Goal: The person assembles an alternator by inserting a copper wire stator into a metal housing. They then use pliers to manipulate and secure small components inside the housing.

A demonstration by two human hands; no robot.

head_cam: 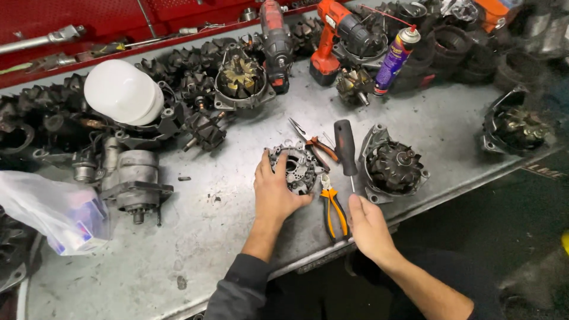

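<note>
**Left hand on rectifier plate, right hand open by the pliers**

Landmark = round grey rectifier plate [298,169], lying flat on the metal bench [237,249] near its front edge. Left hand [274,192] rests on the plate's near-left side; fingers curl over the rim, thumb along the lower edge, gripping it. Right hand [368,228] is to the right of the plate & nearer the camera, fingers loosely spread, holding nothing; fingertips lie just beside the handles of the orange-handled pliers [333,207]. Those pliers lie just right of the plate, nose toward it. Black-handled screwdriver [347,151] stands right of the plate, shaft pointing at the right hand. Second pair, red-handled pliers [317,144], sits at the plate's upper right, touching or nearly so. Alternator housing [394,169] is further right. Starter motor [133,178] well left; white dome lamp [123,92] up-left; spray can [396,56] & red drill [332,38] far behind.
</note>
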